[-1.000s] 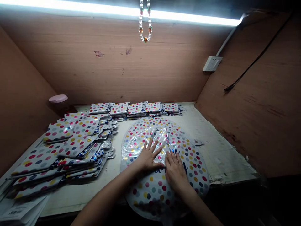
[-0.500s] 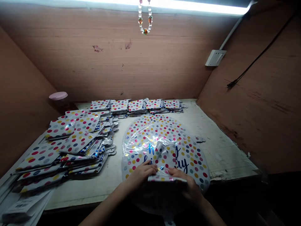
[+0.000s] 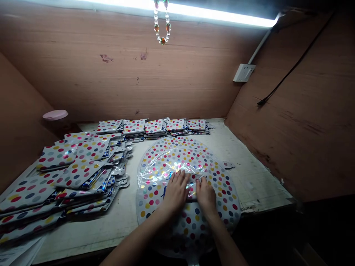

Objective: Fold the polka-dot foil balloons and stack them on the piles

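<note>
Both grips have moved up and away from the near edge since half a second ago, and the folded dotted piece [image 3: 192,186] has gone with them and looks shorter from front to back now. The left grip [image 3: 177,190] has its fingers out long and side by side, pressing down on the left part of the folded piece, not curled around it. The right grip [image 3: 205,194] has bent fingers on the right part of it, but I cannot tell if they pinch it or just push. The folded piece shows in the gap between the two grips. Under both grips are round dotted sheets [image 3: 226,188], flat and overlapping, and a bit of blue writing peeks out beside the left grip. A gray tab [image 3: 229,165] sticks out past the right grip, on its right. The tabletop [image 3: 266,188] is pale, and it runs on to the right of the right grip. Well to the left of the left grip is a big messy heap of folded dotted packets [image 3: 81,171]. Far ahead of both grips, five small piles [image 3: 155,126] sit in a row. Past the heap, farther from the left grip, is a tub with a pink lid [image 3: 55,115].
</note>
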Motion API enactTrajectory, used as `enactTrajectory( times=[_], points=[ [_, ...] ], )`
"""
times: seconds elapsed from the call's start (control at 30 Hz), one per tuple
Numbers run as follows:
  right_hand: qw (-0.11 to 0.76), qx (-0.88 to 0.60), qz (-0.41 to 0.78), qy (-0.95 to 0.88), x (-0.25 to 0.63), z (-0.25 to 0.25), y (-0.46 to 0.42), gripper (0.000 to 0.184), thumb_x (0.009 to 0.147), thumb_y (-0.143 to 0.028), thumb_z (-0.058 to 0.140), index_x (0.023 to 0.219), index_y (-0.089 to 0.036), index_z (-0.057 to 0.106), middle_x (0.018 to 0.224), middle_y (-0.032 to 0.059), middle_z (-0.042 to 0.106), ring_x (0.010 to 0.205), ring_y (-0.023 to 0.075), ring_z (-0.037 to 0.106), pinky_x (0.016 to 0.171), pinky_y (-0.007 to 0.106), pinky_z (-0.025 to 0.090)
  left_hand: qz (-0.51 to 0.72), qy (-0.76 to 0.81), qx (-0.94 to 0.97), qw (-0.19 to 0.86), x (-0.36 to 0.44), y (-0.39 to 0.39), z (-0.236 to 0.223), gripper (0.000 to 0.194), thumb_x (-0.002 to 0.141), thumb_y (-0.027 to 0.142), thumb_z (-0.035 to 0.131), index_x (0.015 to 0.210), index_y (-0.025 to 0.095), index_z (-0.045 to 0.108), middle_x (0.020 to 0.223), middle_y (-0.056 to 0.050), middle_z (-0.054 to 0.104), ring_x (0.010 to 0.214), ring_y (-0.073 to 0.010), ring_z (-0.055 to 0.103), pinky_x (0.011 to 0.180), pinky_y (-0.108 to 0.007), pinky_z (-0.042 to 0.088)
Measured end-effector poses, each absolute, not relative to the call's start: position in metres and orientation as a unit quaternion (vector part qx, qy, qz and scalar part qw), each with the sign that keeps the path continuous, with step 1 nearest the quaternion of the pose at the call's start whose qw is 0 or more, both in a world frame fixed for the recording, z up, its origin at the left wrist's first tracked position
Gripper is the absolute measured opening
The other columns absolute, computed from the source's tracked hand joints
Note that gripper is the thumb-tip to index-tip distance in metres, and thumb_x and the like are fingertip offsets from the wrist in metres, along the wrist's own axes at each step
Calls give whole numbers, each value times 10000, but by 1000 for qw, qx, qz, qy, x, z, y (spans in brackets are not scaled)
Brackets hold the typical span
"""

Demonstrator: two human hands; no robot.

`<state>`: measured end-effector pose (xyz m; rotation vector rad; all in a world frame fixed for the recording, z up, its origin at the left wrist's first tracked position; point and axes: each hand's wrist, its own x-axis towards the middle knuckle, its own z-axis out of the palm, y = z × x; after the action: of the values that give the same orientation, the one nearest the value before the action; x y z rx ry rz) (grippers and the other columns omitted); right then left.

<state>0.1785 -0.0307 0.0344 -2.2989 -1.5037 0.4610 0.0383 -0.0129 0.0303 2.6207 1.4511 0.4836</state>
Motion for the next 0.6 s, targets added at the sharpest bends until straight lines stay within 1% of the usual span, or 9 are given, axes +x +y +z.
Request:
enactTrajectory(
  times=[0.07, 0.1, 0.13, 0.2, 0.3, 0.37, 0.43, 0.5, 0.6],
  points=[
    [161, -814, 95, -550, 175, 32, -34, 335, 957, -252, 319, 1182, -110, 523, 1015, 173, 654, 905, 268, 635, 722, 350, 487, 137, 432, 889, 69, 37, -13, 20, 583, 913, 459, 451, 1438, 236, 333, 1518, -111, 284, 1397, -353, 213, 1102, -570, 217],
    [160, -799, 56, -577, 174, 30, -36, 384, 958, -250, 311, 1269, -101, 480, 1166, 200, 602, 1058, 292, 585, 832, 391, 471, 128, 428, 892, 75, 36, -12, 16, 620, 903, 496, 451, 1451, 247, 306, 1538, -105, 235, 1410, -364, 164, 1107, -585, 188],
    [162, -768, 25, -619, 174, 27, -37, 430, 960, -264, 309, 1343, -110, 429, 1309, 201, 517, 1203, 306, 492, 943, 429, 419, 121, 426, 893, 80, 35, -10, 12, 632, 904, 491, 446, 1464, 251, 275, 1551, -99, 193, 1418, -364, 124, 1113, -590, 161],
    [150, -677, 11, -721, 178, 22, -38, 510, 962, -335, 316, 1444, -167, 319, 1490, 133, 334, 1381, 290, 264, 1099, 468, 254, 106, 413, 899, 98, 30, -6, 11, 670, 893, 428, 467, 1482, 232, 218, 1560, -97, 152, 1427, -354, 81, 1125, -584, 128],
    [95, -574, 72, -810, 192, 17, -38, 679, 925, -490, 364, 1505, -219, 137, 1573, 56, 134, 1441, 257, 59, 1153, 472, 124, 93, 402, 899, 144, 14, -4, 17, 755, 852, 337, 509, 1494, 167, 150, 1550, -125, 176, 1430, -330, 93, 1132, -572, 137],
    [67, -548, 102, -827, 200, 20, -38, 807, 872, -576, 420, 1508, -244, 51, 1583, 45, 15, 1441, 272, -24, 1151, 492, 103, 120, 442, 877, 145, -5, -10, 23, 707, 874, 288, 473, 1491, 153, 154, 1534, -133, 229, 1430, -311, 116, 1127, -572, 170],
    [50, -534, 116, -836, 204, 26, -38, 898, 810, -623, 485, 1504, -274, 36, 1579, 41, -60, 1432, 313, -66, 1141, 531, 91, 161, 497, 846, 107, -27, -23, 25, 609, 910, 267, 424, 1476, 177, 219, 1516, -120, 289, 1426, -305, 147, 1117, -580, 203],
    [36, -531, 116, -839, 204, 34, -35, 933, 770, -572, 558, 1505, -265, 72, 1576, 56, -61, 1422, 359, -66, 1130, 570, 77, 186, 523, 830, 58, -49, -43, 24, 555, 922, 279, 423, 1455, 208, 285, 1496, -103, 337, 1413, -309, 201, 1104, -588, 239],
    [13, -521, 106, -847, 198, 35, -33, 987, 676, -352, 663, 1501, -168, 153, 1566, 115, 12, 1411, 406, -29, 1131, 590, 59, 199, 511, 836, -5, -78, -78, 10, 583, 900, 265, 458, 1457, 260, 288, 1475, -82, 377, 1381, -320, 290, 1069, -602, 310]
  ],
)
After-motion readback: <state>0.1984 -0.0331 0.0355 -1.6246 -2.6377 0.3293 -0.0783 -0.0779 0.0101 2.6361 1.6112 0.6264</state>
